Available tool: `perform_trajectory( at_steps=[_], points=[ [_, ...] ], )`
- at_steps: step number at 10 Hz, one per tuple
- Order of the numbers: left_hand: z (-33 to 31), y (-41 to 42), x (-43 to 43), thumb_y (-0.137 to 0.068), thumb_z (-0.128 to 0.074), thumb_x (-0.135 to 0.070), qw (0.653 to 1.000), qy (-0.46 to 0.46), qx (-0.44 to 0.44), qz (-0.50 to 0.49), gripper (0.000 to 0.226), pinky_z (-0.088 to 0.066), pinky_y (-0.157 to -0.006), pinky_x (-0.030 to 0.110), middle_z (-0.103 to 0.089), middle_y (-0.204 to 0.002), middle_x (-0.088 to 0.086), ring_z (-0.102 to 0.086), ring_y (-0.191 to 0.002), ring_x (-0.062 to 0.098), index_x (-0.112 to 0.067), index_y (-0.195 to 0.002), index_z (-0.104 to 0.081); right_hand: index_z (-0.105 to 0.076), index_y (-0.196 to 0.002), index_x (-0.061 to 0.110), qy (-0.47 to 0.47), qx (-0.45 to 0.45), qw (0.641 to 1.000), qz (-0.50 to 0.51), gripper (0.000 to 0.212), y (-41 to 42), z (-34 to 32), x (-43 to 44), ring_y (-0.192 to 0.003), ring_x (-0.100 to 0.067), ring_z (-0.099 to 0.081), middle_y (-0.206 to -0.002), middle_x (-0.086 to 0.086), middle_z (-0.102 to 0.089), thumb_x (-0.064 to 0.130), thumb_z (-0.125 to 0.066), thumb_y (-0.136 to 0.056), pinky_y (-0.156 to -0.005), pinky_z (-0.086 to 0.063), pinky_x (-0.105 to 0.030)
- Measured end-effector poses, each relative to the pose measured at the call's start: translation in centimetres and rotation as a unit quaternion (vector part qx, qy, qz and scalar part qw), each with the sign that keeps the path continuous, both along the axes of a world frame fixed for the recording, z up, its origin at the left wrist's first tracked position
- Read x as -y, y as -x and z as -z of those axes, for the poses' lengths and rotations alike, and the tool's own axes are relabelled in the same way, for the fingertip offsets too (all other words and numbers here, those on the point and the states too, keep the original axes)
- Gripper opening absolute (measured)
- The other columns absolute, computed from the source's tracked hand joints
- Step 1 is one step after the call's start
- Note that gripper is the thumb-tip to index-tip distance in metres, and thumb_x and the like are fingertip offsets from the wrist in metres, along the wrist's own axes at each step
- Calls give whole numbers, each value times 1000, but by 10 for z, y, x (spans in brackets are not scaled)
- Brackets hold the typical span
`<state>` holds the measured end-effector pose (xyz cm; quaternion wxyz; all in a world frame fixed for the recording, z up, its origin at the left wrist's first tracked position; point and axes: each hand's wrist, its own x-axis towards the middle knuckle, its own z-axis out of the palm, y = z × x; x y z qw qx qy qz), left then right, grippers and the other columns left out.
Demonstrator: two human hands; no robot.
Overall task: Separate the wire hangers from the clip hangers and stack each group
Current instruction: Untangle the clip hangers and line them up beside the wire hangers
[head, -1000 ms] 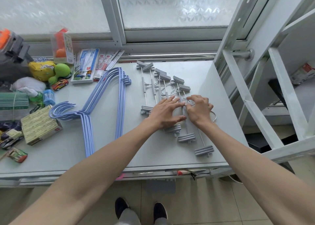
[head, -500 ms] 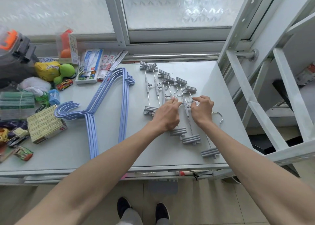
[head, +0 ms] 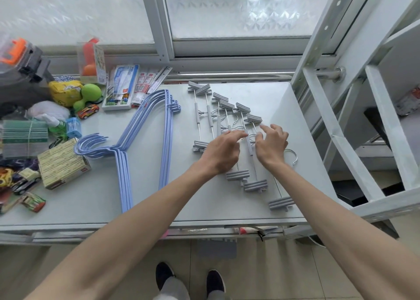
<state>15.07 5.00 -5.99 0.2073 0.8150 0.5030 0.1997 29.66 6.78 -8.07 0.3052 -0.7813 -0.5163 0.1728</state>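
Observation:
Several blue wire hangers (head: pixel 145 138) lie stacked together on the left-centre of the grey table (head: pixel 95 193). To their right, several grey clip hangers (head: pixel 209 118) with metal rods and hooks lie side by side, fanned toward the right. My left hand (head: pixel 223 151) hovers over the middle of the clip hangers, fingers spread. Just right of it, my right hand (head: pixel 271 143) is over the same group with fingers apart. Neither hand grips anything. One metal hook (head: pixel 292 155) sticks out to the right of my right wrist.
Clutter fills the table's left side: a cardboard box (head: pixel 62 163), toy cars (head: pixel 87 111), a green toy (head: pixel 89 95), packets (head: pixel 123 86) and a bundle of green cards (head: pixel 23 138). A white metal frame (head: pixel 341 127) stands at the right. The window (head: pixel 227 15) is behind.
Both hands have lifted off the clip hangers and moved slightly away from me, fingers opening. The camera has also shifted a little.

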Motion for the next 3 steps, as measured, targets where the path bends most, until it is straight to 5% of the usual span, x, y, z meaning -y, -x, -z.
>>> perform_trajectory(
  at_steps=[1, 2, 3],
  points=[
    [-26, 9, 17, -92, -50, -5, 991, -48, 112, -46, 37, -46, -102, 35, -59, -135, -2, -53, -128, 13, -17, -124, -64, -73, -98, 10, -141, -66, 987, 30, 35, 9, -36, 17, -102, -29, -61, -104, -11, -69, -2, -44, -82, -88, -41, -31],
    [-67, 27, 52, -92, -52, 3, 939, -139, 285, -129, 28, -49, -98, 25, -70, -117, 2, -64, -113, 9, -9, -109, -71, -72, -70, 12, -251, -168, 953, 5, 34, 21, -90, 47, -60, -28, -63, -62, -3, -67, -6, -43, -70, -58, -47, -36],
    [-107, 51, 95, -94, -51, 4, 865, -224, 391, -222, 20, -54, -83, 31, -73, -95, 10, -67, -90, -1, 0, -97, -70, -67, -65, 5, -381, -233, 895, -12, 31, 18, -143, 90, -51, -26, -58, -51, -7, -61, -13, -42, -66, -49, -42, -34]
  ],
)
